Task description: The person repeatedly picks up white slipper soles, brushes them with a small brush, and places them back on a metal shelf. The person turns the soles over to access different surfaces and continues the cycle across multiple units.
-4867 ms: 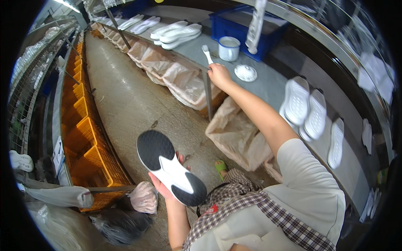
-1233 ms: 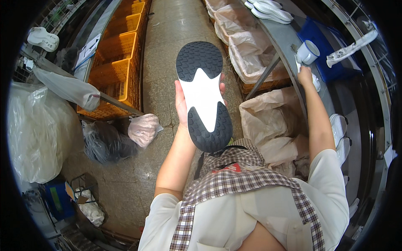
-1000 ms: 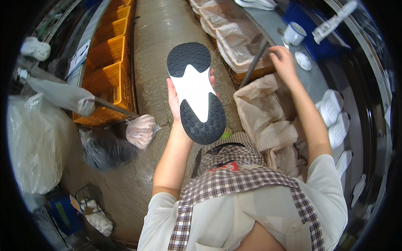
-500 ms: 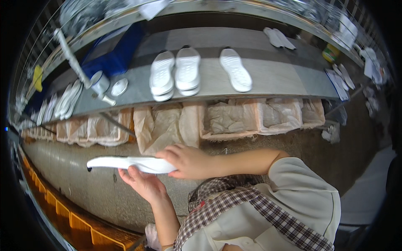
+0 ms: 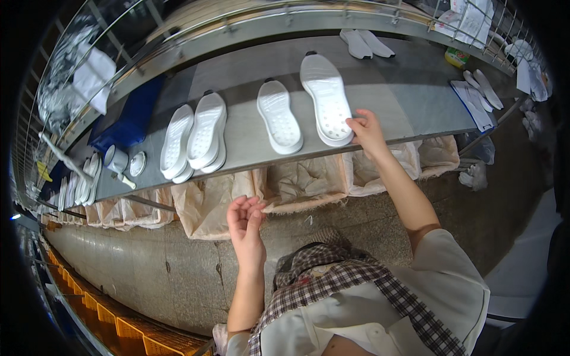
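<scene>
My right hand [image 5: 369,135] pinches the heel edge of a white shoe sole [image 5: 326,98] at the bench's front edge, its dark-tipped toe pointing away from me. Whether the sole fully rests on the bench, I cannot tell. Just left of it lies a single white sole [image 5: 279,118]. Farther left are two small stacks of soles, one stack [image 5: 206,127] close beside the other stack [image 5: 176,142]. Over the lined bins, my left hand [image 5: 244,222] is raised with loosely bent fingers apart, holding nothing.
The grey bench [image 5: 380,98] carries a pair of soles [image 5: 366,44] at the back, a clipboard [image 5: 469,104] at right, and a white mug [image 5: 116,159] and blue crate [image 5: 127,118] at left. Lined bins [image 5: 297,184] stand beneath. Yellow crates [image 5: 133,332] line the lower left.
The sole that both hands held over the floor is now up at the bench in my right hand. My left hand has let go. The view has shifted, moving the bench items leftward.
</scene>
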Demonstrator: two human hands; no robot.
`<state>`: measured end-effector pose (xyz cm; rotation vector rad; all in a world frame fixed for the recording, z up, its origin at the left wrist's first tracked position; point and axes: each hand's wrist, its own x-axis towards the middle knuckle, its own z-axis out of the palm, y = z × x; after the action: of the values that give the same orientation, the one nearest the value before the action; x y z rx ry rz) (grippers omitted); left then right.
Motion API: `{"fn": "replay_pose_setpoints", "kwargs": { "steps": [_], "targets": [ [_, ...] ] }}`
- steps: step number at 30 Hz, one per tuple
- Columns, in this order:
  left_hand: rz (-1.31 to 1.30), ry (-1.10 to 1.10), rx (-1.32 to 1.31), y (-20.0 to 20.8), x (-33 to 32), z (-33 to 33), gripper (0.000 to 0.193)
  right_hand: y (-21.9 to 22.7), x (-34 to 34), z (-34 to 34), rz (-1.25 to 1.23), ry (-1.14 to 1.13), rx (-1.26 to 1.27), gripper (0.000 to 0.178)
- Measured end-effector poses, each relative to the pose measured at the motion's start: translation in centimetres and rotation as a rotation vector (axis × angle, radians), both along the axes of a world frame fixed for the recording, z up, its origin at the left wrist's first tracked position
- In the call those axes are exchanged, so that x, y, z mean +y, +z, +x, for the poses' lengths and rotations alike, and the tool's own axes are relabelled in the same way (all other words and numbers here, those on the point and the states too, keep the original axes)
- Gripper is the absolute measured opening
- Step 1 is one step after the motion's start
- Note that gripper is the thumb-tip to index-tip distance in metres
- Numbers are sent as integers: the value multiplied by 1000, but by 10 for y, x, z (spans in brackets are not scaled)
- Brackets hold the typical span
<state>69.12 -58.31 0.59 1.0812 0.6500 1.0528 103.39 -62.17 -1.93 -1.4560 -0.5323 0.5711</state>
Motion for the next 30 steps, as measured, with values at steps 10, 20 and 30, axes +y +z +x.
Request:
{"fn": "replay_pose_setpoints", "kwargs": {
  "steps": [10,20,30],
  "targets": [
    [-55,55,153,-24,-11,63,31,-40,45,70,-458,419,-211,75],
    [-138,164,314,-40,-14,73,26,-46,84,393,-513,-429,-796,39],
    [-281,249,540,-68,-25,59,22,-89,149,532,-818,-252,-761,35]
  ]
}}
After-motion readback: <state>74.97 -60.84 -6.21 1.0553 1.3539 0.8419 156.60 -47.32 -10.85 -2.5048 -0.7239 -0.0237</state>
